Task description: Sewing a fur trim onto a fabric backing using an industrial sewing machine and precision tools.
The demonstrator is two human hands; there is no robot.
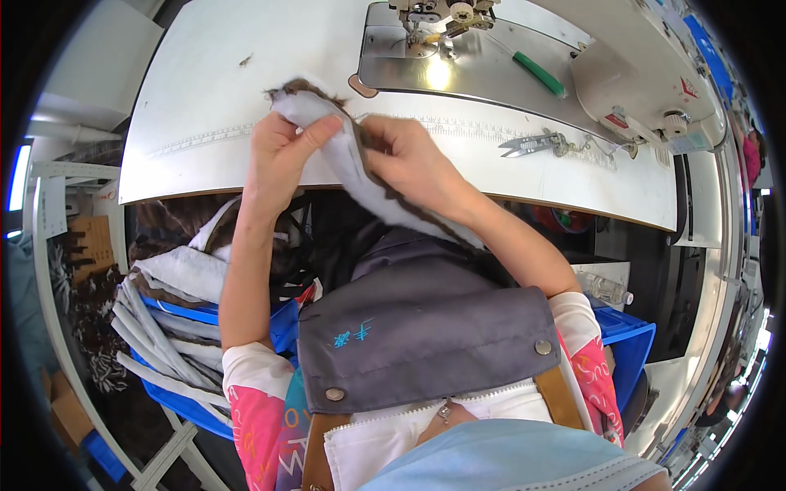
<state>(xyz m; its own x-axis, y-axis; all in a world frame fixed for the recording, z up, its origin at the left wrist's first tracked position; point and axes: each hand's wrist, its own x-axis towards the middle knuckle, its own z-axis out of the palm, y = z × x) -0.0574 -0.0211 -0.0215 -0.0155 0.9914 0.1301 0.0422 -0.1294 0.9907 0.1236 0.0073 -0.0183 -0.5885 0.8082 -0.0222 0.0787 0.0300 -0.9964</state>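
Observation:
A long strip of fabric (348, 164), white on one face with brown fur along its edge, is stretched between my hands above the front of the sewing table. My left hand (284, 151) pinches its upper part, thumb on the white face. My right hand (405, 159) is closed on the brown edge; its fingertips are partly hidden behind the strip. From there the strip hangs over the table's front edge and trails across my lap to the right. Brown fur sticks out at its top end.
Beyond my hands stands a sewing machine (446, 16) on a metal plate. Right of them lie thread snips (536, 145) and a green-handled tool (539, 74). A blue bin (184, 401) with pale strips sits at left; another blue bin (630, 344) holds a clear bottle (604, 288).

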